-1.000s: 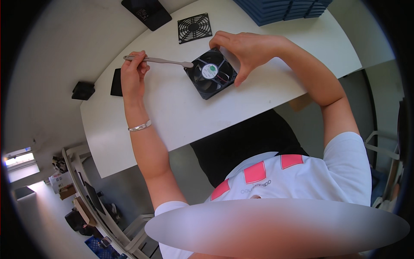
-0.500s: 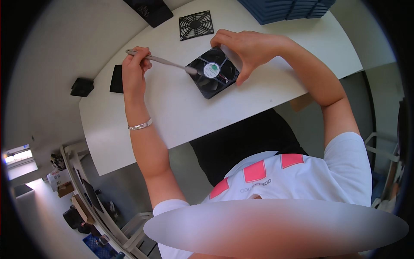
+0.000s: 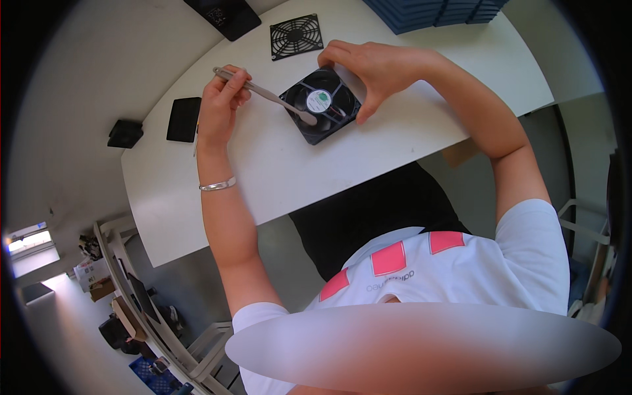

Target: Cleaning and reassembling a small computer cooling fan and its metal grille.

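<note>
One square black plastic fan (image 3: 320,103) with a white-labelled hub rests on a smooth white tabletop (image 3: 289,174). Its frame contains dark blades; over them, inside the rim, sits the pale rounded head of a slim grey brush (image 3: 266,94). Left of the fan, the left hand (image 3: 225,99) pinches the brush's handle; the right hand (image 3: 378,69), spread wide, grips two of the fan's corners. Beyond the fan lies a square black grille (image 3: 296,37); farther right, a blue ribbed stack (image 3: 438,14), its contents hidden.
</note>
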`<state>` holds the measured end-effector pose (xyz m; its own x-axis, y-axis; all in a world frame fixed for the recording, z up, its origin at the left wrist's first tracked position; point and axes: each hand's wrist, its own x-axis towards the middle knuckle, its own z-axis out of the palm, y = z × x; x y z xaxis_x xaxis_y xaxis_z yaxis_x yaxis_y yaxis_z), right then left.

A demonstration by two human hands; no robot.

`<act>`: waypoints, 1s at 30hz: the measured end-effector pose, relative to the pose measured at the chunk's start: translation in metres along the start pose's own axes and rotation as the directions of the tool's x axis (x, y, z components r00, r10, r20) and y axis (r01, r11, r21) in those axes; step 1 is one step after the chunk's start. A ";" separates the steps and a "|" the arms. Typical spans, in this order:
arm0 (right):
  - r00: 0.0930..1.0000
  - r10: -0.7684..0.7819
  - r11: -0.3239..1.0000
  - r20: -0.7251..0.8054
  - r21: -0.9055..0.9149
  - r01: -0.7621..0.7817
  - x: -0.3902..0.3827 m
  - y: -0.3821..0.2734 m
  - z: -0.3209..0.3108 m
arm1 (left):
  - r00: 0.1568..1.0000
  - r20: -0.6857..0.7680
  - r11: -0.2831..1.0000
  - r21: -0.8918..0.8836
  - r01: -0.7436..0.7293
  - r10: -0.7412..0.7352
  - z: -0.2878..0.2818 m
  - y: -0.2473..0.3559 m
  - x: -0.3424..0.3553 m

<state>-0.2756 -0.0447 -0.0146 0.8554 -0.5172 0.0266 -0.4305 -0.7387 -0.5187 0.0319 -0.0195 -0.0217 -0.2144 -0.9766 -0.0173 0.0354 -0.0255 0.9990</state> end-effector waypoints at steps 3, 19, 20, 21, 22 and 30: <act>1.000 0.030 0.999 0.007 0.023 -0.030 0.001 0.000 0.000 | 0.996 -0.080 0.997 -0.066 -0.048 0.043 -0.002 -0.004 0.002; 0.999 0.035 0.999 -0.014 0.020 -0.035 0.001 0.000 0.000 | 0.990 -0.113 0.996 0.052 -0.073 0.078 0.017 0.001 0.001; 0.999 0.035 0.999 -0.013 0.021 -0.035 0.001 -0.001 0.000 | 0.978 -0.178 0.994 0.005 -0.105 0.104 0.009 -0.001 0.002; 0.999 0.039 0.999 -0.014 0.016 -0.038 0.001 -0.002 0.000 | 0.979 -0.177 0.995 0.005 -0.104 0.103 0.002 0.000 0.002; 0.999 0.042 0.999 -0.014 0.012 -0.042 0.000 -0.002 0.000 | 0.989 -0.129 0.995 -0.066 -0.079 0.070 -0.004 0.001 0.002; 0.999 0.030 0.999 -0.026 0.021 -0.030 0.001 0.000 0.001 | 0.999 -0.045 0.997 -0.070 0.028 -0.031 0.001 0.001 0.000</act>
<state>-0.2748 -0.0450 -0.0154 0.8341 -0.5505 0.0334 -0.4496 -0.7138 -0.5370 0.0314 -0.0189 -0.0209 -0.1713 -0.9840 -0.0498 0.0980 -0.0673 0.9929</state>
